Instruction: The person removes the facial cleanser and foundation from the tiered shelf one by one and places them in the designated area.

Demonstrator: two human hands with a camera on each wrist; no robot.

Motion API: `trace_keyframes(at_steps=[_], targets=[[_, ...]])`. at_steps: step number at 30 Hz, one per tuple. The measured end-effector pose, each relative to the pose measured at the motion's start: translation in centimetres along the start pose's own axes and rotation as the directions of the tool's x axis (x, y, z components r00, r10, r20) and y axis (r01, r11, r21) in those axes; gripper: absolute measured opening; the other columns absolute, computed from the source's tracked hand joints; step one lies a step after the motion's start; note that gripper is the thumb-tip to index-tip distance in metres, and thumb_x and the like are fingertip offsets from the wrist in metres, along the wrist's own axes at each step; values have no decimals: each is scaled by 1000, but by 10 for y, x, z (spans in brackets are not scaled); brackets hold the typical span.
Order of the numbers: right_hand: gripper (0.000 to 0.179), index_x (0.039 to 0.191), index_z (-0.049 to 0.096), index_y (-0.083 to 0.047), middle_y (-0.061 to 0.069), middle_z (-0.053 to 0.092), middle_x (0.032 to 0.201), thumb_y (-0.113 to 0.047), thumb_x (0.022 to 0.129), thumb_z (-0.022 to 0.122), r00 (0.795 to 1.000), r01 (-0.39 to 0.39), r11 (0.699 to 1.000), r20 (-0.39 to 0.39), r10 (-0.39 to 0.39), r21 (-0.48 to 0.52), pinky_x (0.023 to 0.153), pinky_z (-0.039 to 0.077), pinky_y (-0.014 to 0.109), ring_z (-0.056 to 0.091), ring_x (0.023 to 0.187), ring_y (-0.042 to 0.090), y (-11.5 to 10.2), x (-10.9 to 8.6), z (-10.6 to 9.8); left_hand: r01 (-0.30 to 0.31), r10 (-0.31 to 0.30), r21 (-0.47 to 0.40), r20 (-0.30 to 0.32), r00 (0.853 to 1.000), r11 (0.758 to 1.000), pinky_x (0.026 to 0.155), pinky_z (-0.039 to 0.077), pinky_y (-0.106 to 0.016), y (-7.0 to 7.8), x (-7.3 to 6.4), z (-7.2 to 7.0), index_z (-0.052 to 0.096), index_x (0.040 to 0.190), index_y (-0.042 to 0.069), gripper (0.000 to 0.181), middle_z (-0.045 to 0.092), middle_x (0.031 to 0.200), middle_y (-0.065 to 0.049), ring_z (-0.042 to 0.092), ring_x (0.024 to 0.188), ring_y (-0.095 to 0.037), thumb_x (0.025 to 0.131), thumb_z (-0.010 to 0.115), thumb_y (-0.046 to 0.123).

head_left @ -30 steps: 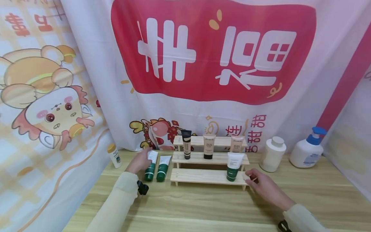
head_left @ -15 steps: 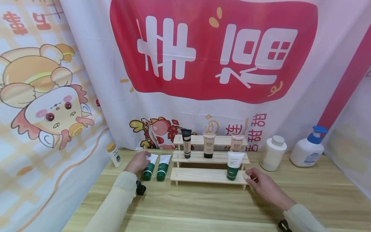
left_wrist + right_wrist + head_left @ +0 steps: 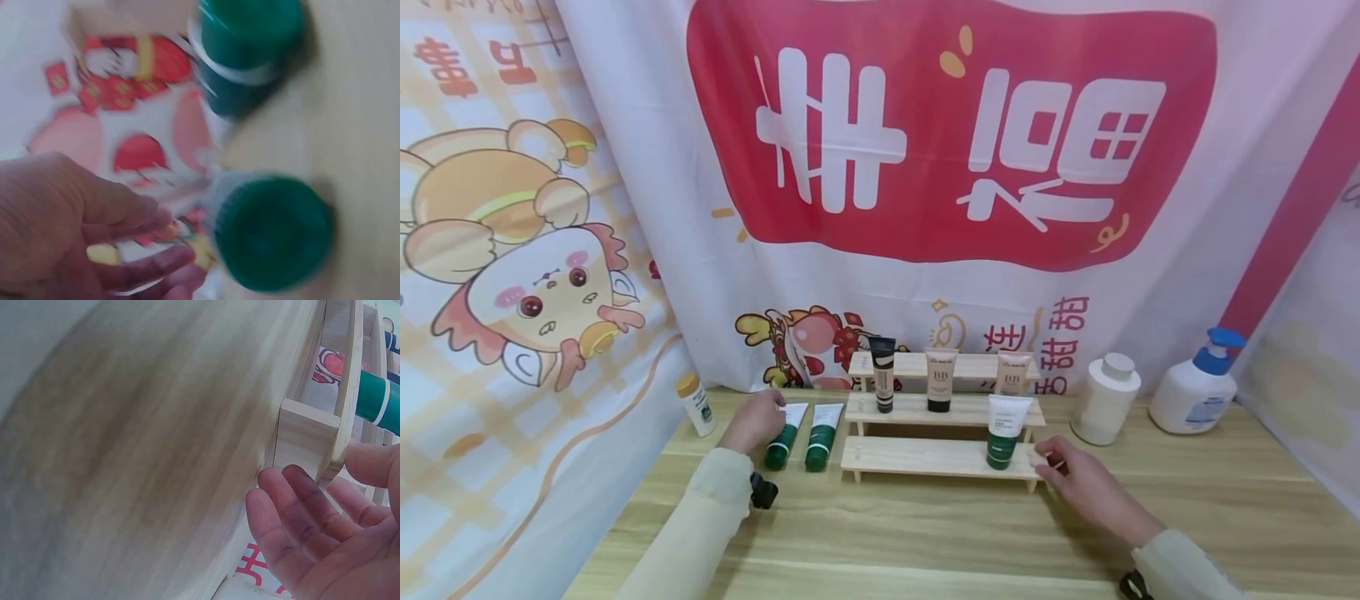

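My left hand [image 3: 757, 421] is beside a white-and-green squeeze tube [image 3: 781, 442] lying on the wooden table. In the left wrist view its loosely bent fingers hold nothing, and the fingertips are close to the tube's white end, behind the round green cap [image 3: 275, 234]. A matching tube [image 3: 823, 435] lies just to the right, cap towards me. At the right end of the lowest tier of a wooden step rack [image 3: 917, 457], my right hand [image 3: 1078, 479] grips the corner, thumb against the board's end and fingers below. A third white-and-green tube [image 3: 1004, 429] stands cap down on that tier.
On the middle tier stand a black tube [image 3: 883, 375] and two beige BB tubes, one [image 3: 940, 379] in the centre. A yellow-capped bottle [image 3: 695, 404] is at far left. A white jar [image 3: 1107, 400] and a blue-topped pump bottle [image 3: 1197, 392] stand right. A printed curtain [image 3: 925, 287] hangs behind.
The left tube has shifted slightly left, away from its neighbour. My left hand has moved left with it, and its fingers have come off the tube's front. The right hand stays on the rack.
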State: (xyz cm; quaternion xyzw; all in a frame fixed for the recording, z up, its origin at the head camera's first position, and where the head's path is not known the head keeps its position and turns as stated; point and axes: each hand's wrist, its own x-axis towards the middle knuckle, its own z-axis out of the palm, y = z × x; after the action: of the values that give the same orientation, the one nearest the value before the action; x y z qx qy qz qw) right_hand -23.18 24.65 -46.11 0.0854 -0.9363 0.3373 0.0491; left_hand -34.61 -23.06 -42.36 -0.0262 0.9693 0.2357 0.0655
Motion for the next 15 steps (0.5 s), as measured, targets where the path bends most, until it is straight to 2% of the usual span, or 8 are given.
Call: trace_keyframes(at_steps=[3, 6, 8, 10, 13, 15], targets=[[22, 107, 58, -1, 3, 60, 83, -8, 88, 65, 1000, -2, 1000, 3, 2, 2, 64, 48, 29, 56, 74, 14, 0, -1, 0, -39, 33, -46, -122, 992, 998, 75, 46, -44, 17, -11, -8, 60, 116, 1, 28, 58, 108, -15, 52, 90, -28, 92, 52, 12], [22, 108, 58, -1, 3, 60, 83, -8, 88, 65, 1000, -1, 1000, 2, 1, 4, 64, 48, 29, 56, 75, 14, 0, -1, -1, -114, 86, -96, -256, 963, 989, 72, 47, -41, 35, -25, -15, 62, 110, 4, 23, 59, 103, -12, 53, 87, -27, 91, 53, 13], [22, 107, 58, -1, 3, 60, 83, -7, 88, 65, 1000, 1, 1000, -1, -1, 5, 64, 49, 29, 56, 75, 14, 1, -1, 0, -176, 130, -109, -339, 932, 978, 70, 46, -39, 47, -35, -19, 63, 106, 7, 18, 59, 97, -9, 53, 84, -26, 92, 54, 15], [22, 107, 58, -1, 3, 60, 83, -7, 88, 65, 1000, 9, 1000, -4, -9, 4, 63, 49, 28, 56, 74, 14, 1, -1, 0, -240, 181, -95, -413, 892, 966, 69, 45, -37, 59, -46, -22, 62, 102, 9, 15, 58, 93, -7, 51, 81, -24, 92, 55, 17], [21, 107, 58, -1, 3, 59, 82, -7, 88, 65, 1000, 14, 1000, -6, -14, 2, 62, 48, 28, 55, 74, 14, 2, -1, 1, -325, 247, -78, -492, 835, 943, 66, 45, -35, 76, -63, -26, 63, 100, 10, 13, 56, 90, -5, 50, 78, -22, 92, 57, 17], [21, 107, 58, -1, 3, 59, 82, -7, 88, 65, 1000, 8, 1000, -6, -8, 5, 62, 48, 27, 55, 74, 14, 1, -1, 1, -373, 283, -72, -525, 803, 925, 64, 45, -34, 88, -73, -27, 64, 101, 9, 13, 55, 90, -5, 50, 77, -21, 91, 58, 14]])
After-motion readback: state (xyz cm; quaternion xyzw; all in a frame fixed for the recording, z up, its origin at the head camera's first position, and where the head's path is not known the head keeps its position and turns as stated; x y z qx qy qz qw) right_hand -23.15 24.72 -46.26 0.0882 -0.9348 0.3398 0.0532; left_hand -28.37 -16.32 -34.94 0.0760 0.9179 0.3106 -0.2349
